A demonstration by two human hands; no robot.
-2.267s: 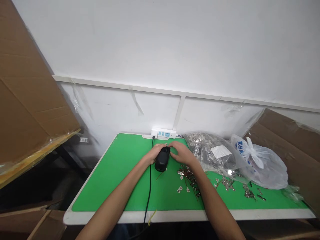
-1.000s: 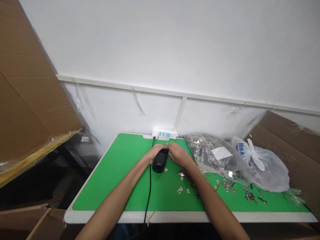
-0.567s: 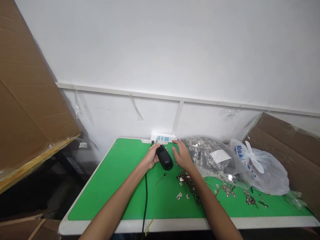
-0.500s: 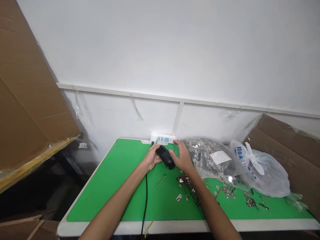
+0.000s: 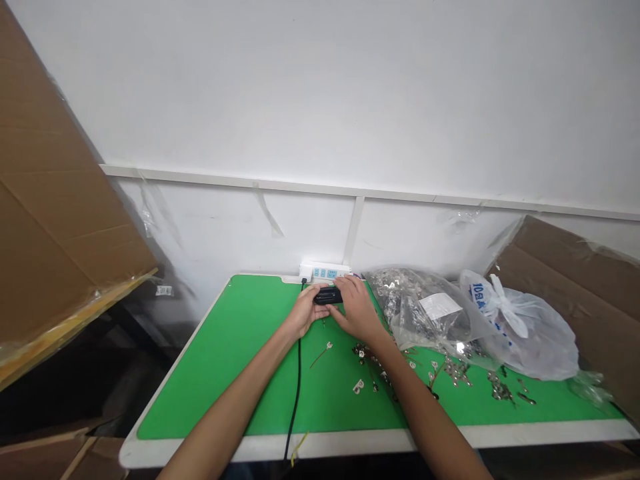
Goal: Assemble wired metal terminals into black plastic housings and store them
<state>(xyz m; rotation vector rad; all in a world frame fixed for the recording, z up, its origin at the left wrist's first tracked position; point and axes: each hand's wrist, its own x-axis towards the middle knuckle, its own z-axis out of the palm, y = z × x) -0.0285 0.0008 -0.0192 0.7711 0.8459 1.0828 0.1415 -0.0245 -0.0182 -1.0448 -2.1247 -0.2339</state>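
A black, rounded object shaped like a computer mouse (image 5: 327, 295) is held between my two hands above the green table mat. Its left end rests against the fingers of my left hand (image 5: 307, 312), which is closed around it. My right hand (image 5: 357, 310) grips the other end, fingers over the top and thumb below, hiding that part. Just behind stands a white power strip (image 5: 325, 272) with blue sockets. A black cable (image 5: 296, 393) runs from a plug there past my left wrist to the front edge. Small metal pieces (image 5: 367, 353) lie near my right forearm.
On the right sit a clear bag of metal parts (image 5: 425, 303) and a tied white plastic bag (image 5: 525, 333), before a cardboard sheet (image 5: 565, 287). More metal bits (image 5: 500, 388) are scattered there. A large cardboard box (image 5: 60, 187) stands left, and the white wall (image 5: 320, 100) rises behind.
The black object has turned from slanting downward to nearly level. My right hand has closed over its right end, where it earlier touched the side with fingers raised.
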